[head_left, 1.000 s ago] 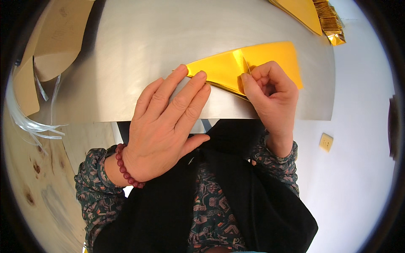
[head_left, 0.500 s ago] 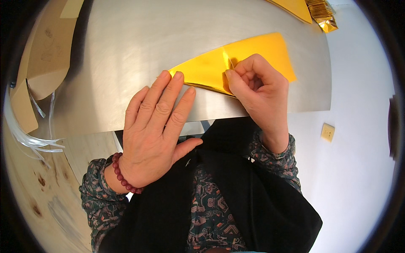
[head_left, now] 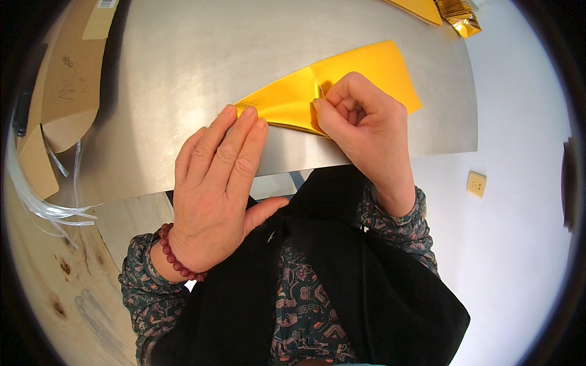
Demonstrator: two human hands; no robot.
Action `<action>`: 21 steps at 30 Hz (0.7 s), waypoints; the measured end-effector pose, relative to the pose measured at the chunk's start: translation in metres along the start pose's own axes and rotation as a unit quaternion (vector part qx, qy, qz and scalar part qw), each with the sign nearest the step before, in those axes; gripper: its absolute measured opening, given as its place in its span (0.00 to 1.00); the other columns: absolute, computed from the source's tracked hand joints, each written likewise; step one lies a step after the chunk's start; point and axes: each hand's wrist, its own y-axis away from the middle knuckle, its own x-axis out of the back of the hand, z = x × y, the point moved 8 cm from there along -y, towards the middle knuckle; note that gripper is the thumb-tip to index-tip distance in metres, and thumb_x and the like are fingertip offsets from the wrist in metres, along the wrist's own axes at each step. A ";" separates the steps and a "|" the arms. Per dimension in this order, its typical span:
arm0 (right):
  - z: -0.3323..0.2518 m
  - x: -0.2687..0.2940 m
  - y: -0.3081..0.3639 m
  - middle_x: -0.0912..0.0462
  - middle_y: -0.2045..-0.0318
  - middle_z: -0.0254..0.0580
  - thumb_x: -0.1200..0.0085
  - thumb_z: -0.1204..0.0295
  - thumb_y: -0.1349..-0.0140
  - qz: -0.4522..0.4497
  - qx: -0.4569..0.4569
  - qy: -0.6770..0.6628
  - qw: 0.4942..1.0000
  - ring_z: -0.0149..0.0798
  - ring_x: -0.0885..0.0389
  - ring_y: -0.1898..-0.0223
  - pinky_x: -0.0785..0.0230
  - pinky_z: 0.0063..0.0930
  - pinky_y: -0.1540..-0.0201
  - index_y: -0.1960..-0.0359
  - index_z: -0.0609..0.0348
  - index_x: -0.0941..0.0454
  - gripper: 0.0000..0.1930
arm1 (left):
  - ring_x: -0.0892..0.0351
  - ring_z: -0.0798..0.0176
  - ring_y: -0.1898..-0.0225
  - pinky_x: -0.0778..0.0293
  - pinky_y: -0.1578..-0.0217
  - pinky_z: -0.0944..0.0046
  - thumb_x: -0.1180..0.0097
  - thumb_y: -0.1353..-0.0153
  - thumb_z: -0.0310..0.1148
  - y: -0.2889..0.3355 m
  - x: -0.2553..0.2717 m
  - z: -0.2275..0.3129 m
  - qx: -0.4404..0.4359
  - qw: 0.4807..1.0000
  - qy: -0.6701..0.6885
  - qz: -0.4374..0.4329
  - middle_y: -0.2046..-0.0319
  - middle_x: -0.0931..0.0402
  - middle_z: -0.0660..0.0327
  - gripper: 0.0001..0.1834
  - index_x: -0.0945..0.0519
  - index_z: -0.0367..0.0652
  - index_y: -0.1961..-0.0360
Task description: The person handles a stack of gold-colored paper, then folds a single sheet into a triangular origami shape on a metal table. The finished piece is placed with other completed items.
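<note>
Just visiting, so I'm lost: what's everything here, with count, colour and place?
Tapered foil stack: one, gold, under both hands
Second foil stack: one, gold, top right
Pleated foil bundle: one, gold, top right
Metal tabletop: one, silver-grey, centre
Cardboard box: one, brown, upper left
Plastic strips: several, clear, left
Knotted wood: one surface, pale, lower left
Wall socket: one, cream, right
Wall: one, white, right
Indistinct objects: two, dark, side edges
Bead bracelet: one, dark red, left wrist
Outer garment: one, black, bottom
Patterned shirt: one, dark green, lower centre
Left hand: one, bare, on stack's narrow end
Right hand: one, bare, pinching something thin
</note>
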 end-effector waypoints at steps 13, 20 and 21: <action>-0.009 0.002 -0.001 0.26 0.81 0.24 0.31 0.76 0.37 0.019 0.030 0.051 0.998 0.18 0.34 0.77 0.40 0.16 0.73 0.69 0.61 0.19 0.08 | 0.28 0.51 0.32 0.36 0.35 0.50 0.33 0.40 0.55 -0.008 0.007 0.002 -0.014 0.996 -0.079 0.045 0.33 0.24 0.56 0.41 0.22 0.40 0.30; -0.034 0.011 0.008 0.14 0.63 0.35 0.32 0.77 0.36 0.092 0.135 0.101 0.981 0.28 0.20 0.68 0.27 0.24 0.64 0.61 0.59 0.16 0.05 | 0.28 0.52 0.33 0.35 0.35 0.49 0.29 0.43 0.52 -0.005 0.008 0.005 -0.038 0.989 -0.108 0.092 0.35 0.24 0.57 0.41 0.21 0.40 0.33; -0.048 0.010 0.014 0.14 0.58 0.37 0.32 0.76 0.37 0.093 0.209 0.150 0.962 0.32 0.19 0.62 0.27 0.29 0.57 0.58 0.58 0.15 0.07 | 0.28 0.52 0.33 0.35 0.35 0.49 0.29 0.43 0.51 -0.005 0.008 0.005 -0.040 0.988 -0.112 0.098 0.36 0.24 0.57 0.40 0.21 0.40 0.33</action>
